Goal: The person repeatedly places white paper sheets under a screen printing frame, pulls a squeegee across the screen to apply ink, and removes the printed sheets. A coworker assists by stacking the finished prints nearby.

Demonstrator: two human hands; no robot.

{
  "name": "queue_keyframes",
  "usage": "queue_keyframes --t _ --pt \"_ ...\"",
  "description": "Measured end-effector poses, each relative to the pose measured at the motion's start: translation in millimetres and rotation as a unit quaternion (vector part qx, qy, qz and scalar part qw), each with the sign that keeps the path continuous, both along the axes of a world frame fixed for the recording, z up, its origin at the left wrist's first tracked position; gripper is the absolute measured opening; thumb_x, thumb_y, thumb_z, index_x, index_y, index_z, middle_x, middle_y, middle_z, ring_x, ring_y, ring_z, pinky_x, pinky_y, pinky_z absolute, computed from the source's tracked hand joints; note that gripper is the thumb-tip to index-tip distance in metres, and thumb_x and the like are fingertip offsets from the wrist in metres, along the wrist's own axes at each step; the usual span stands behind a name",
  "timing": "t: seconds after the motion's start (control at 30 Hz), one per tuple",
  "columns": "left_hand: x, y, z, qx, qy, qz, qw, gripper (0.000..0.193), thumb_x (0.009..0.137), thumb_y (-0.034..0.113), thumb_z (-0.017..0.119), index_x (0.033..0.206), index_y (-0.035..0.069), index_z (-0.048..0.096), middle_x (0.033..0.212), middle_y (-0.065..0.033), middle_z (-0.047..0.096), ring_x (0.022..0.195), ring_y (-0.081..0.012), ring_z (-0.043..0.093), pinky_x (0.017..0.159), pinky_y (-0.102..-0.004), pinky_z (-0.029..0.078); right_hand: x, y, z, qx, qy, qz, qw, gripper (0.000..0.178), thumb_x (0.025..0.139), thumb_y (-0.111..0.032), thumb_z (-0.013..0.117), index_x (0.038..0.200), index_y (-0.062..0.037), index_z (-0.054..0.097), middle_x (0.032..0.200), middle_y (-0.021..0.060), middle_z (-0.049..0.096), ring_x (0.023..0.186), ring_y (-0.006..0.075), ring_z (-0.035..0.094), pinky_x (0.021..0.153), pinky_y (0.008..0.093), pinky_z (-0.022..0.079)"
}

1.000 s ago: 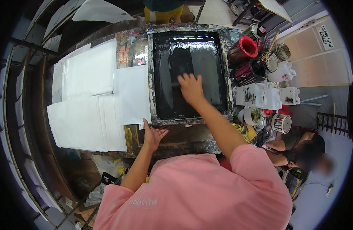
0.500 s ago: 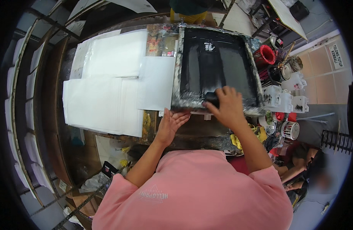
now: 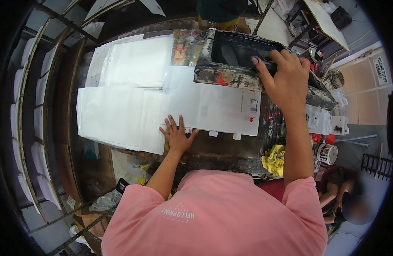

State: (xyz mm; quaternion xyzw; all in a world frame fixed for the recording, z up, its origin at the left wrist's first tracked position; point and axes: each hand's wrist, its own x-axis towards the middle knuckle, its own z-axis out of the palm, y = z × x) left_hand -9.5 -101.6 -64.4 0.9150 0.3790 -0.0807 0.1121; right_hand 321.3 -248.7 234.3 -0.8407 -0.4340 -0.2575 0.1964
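Note:
A screen-printing frame (image 3: 230, 77) with a paint-crusted wooden rim is tilted up off the table, its near edge raised. My right hand (image 3: 288, 79) is over the frame's dark inside, fingers curled around a black squeegee that they mostly hide. Under the raised edge lies a white paper sheet (image 3: 222, 109) with small grey print and a red mark near its right end. My left hand (image 3: 177, 137) lies flat with fingers spread at the sheet's lower left edge, beside the large stack of white paper (image 3: 115, 115).
A second white paper stack (image 3: 134, 62) lies farther back. A yellow rag (image 3: 273, 160) sits at the table's right front, with a white paint tub (image 3: 327, 153) beyond it. Racks with white sheets (image 3: 45, 158) stand at the left. Another person (image 3: 337, 192) sits at the lower right.
The frame's near edge has come up, uncovering the printed sheet. My right hand has moved up and away with the squeegee. My left hand has moved left from the frame's edge onto the paper.

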Motion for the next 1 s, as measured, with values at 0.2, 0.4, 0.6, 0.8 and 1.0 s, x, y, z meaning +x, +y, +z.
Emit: queue_keyframes --t 0.2,0.4,0.6,0.8,1.0 --pt "1.8 -4.5 -4.0 -0.008 0.006 0.008 1.0 0.117 0.094 0.087 0.048 0.174 0.009 0.013 0.175 -0.0358 0.004 0.164 -0.0514 -0.004 0.121 -0.0767 -0.011 19.3 12.2 7.3 0.033 -0.013 0.016 0.999 0.055 0.092 -0.061 0.073 0.086 -0.0065 0.076 0.08 0.009 0.068 0.08 0.0268 0.065 0.082 0.0445 0.038" --pt "3.4 -2.4 -9.5 0.007 -0.005 -0.008 1.0 0.117 0.094 0.085 0.051 0.174 0.009 0.011 0.175 -0.0367 0.005 0.164 -0.0514 -0.001 0.122 -0.076 -0.01 25.0 9.7 2.6 0.037 -0.006 0.018 0.999 0.061 0.091 -0.064 0.071 0.094 -0.0043 0.081 0.084 0.0102 0.072 0.078 0.0287 0.069 0.083 0.0458 0.038" --pt "6.1 -1.3 -3.5 -0.005 0.003 -0.008 1.0 0.115 0.095 0.084 0.05 0.174 0.008 0.013 0.175 -0.0366 0.005 0.164 -0.0517 0.001 0.122 -0.076 -0.009 17.0 3.2 4.2 0.012 -0.003 0.005 1.0 0.06 0.092 -0.063 0.071 0.092 -0.0038 0.081 0.085 0.0115 0.072 0.078 0.029 0.068 0.083 0.0466 0.039" --pt "0.7 -0.6 -6.3 -0.002 0.001 -0.003 1.0 0.118 0.093 0.088 0.047 0.174 0.008 0.015 0.175 -0.0364 0.007 0.164 -0.052 0.004 0.121 -0.0776 -0.006 8.5 4.4 7.8 0.003 0.015 0.006 1.0 0.061 0.095 -0.063 0.068 0.09 -0.0031 0.079 0.086 0.011 0.071 0.086 0.0292 0.068 0.086 0.0461 0.038" --pt "5.1 -0.8 2.0 -0.005 -0.003 0.004 1.0 0.123 0.091 0.091 0.046 0.171 0.001 0.019 0.178 -0.0278 0.013 0.166 -0.0446 0.008 0.122 -0.0785 -0.004 2.5 3.5 12.3 0.002 0.034 -0.002 0.999 0.058 0.098 -0.06 0.067 0.089 -0.0038 0.077 0.087 0.0117 0.069 0.089 0.0301 0.065 0.089 0.0451 0.039"
